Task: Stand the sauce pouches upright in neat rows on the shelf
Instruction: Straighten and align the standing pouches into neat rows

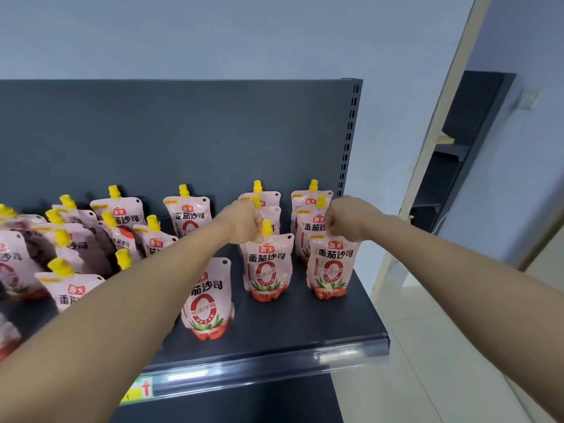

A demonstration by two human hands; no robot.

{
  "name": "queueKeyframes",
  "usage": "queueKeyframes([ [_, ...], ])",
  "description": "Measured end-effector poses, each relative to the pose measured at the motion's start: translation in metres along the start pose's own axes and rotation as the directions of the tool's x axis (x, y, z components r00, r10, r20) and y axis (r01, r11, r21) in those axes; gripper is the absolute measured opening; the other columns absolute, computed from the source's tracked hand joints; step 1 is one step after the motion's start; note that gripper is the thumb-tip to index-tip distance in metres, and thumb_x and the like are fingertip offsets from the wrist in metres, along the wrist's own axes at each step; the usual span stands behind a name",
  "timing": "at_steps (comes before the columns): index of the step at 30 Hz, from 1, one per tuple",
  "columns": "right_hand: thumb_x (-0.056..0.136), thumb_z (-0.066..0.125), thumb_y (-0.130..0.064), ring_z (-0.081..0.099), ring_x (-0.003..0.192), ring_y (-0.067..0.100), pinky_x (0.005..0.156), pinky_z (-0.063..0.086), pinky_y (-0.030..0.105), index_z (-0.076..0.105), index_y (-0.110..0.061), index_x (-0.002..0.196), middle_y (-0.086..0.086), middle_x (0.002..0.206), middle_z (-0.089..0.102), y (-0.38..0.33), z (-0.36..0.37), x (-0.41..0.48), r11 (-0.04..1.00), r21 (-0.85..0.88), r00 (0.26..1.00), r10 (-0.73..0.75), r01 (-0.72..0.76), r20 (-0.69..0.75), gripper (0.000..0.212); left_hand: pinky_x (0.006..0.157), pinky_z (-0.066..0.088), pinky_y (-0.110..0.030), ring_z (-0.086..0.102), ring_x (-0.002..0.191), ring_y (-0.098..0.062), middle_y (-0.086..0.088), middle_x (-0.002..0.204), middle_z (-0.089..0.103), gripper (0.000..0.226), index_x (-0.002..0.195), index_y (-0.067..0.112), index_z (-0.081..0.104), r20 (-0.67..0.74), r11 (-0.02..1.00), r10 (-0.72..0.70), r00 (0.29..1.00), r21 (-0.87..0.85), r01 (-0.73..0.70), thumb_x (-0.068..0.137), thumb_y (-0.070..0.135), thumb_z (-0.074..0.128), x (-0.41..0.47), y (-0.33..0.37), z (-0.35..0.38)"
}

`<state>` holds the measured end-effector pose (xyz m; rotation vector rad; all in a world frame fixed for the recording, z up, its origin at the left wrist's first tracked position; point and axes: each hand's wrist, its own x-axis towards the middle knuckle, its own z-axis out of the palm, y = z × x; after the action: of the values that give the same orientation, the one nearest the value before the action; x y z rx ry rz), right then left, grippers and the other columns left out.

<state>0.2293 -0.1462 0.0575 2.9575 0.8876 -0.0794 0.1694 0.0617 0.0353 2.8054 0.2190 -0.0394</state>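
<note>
left hand (244, 222) curls tight on top of mid pouch (268, 267), right hand (345, 222) pinches top of right pouch (331, 267); both upright, long axis vert, directly under fists.

This looks like a shop, or a room fitted out as one. The dark metal shelf (274, 340) is retail gondola shelving: a flat back panel (183, 132) ends in a slotted upright (351, 132), and a clear price strip (274, 366) runs along the front edge, carrying a label with a red arrow (140, 389). The stock is many identical sauce pouches (267, 267) with yellow caps and the same printed front. Pale blue walls (213, 35) rise behind it. Past a door frame (439, 123) at the right stands a second dark shelving unit (467, 141) of the same kind.
</note>
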Motion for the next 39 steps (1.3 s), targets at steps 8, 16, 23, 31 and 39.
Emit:
queueKeyframes([
  [8, 0.095, 0.051, -0.016, 0.059, 0.08, 0.021, 0.063, 0.041, 0.023, 0.06, -0.013, 0.082, 0.004, 0.085, 0.062, 0.003, 0.0, 0.014, 0.996, -0.035, 0.996, -0.086, 0.086, 0.01, 0.016, 0.091, 0.052, -0.038, 0.064, 0.092, -0.028, -0.011, 0.089, 0.068, 0.013, 0.085, 0.003, 0.074, -0.024, 0.998, -0.055, 0.998, -0.001, 0.055, 0.082, 0.015, 0.07, 0.004, 0.001, -0.004],
  [16, 0.091, 0.062, -0.017, 0.063, 0.108, 0.024, 0.082, 0.048, 0.024, 0.06, -0.014, 0.126, 0.008, 0.125, 0.062, 0.006, 0.002, 0.015, 0.995, 0.065, 0.995, -0.08, 0.076, 0.062, 0.036, 0.091, 0.05, -0.032, 0.063, 0.094, -0.025, -0.012, 0.1, 0.072, 0.02, 0.097, 0.002, 0.074, 0.035, 0.998, -0.052, 0.998, -0.027, 0.053, 0.081, 0.013, 0.07, 0.002, -0.004, -0.008],
  [23, 0.091, 0.059, -0.01, 0.061, 0.109, 0.025, 0.08, 0.047, 0.024, 0.06, -0.013, 0.127, 0.009, 0.124, 0.061, 0.008, 0.002, 0.014, 0.995, 0.062, 0.995, -0.076, 0.072, 0.059, 0.036, 0.093, 0.05, -0.035, 0.065, 0.098, -0.027, -0.011, 0.104, 0.071, 0.024, 0.101, 0.005, 0.074, 0.029, 0.998, -0.068, 0.997, -0.014, 0.068, 0.08, 0.014, 0.072, -0.001, -0.004, -0.003],
  [31, 0.091, 0.06, -0.006, 0.059, 0.113, 0.026, 0.087, 0.05, 0.027, 0.06, -0.014, 0.127, 0.009, 0.129, 0.058, 0.007, 0.004, 0.013, 0.995, 0.059, 0.996, -0.079, 0.076, 0.044, 0.037, 0.092, 0.049, -0.033, 0.064, 0.1, -0.026, -0.011, 0.105, 0.071, 0.02, 0.1, 0.004, 0.074, -0.009, 0.996, -0.079, 0.997, -0.035, 0.079, 0.081, 0.01, 0.07, -0.004, -0.002, -0.003],
  [39, 0.091, 0.06, -0.011, 0.062, 0.111, 0.025, 0.085, 0.05, 0.025, 0.06, -0.015, 0.126, 0.008, 0.129, 0.06, 0.007, 0.003, 0.01, 0.992, 0.098, 0.996, -0.082, 0.078, 0.037, 0.035, 0.094, 0.048, -0.033, 0.063, 0.103, -0.026, -0.01, 0.11, 0.07, 0.024, 0.106, 0.005, 0.071, 0.014, 0.997, -0.08, 0.997, -0.022, 0.08, 0.082, 0.007, 0.068, -0.01, 0.002, -0.005],
])
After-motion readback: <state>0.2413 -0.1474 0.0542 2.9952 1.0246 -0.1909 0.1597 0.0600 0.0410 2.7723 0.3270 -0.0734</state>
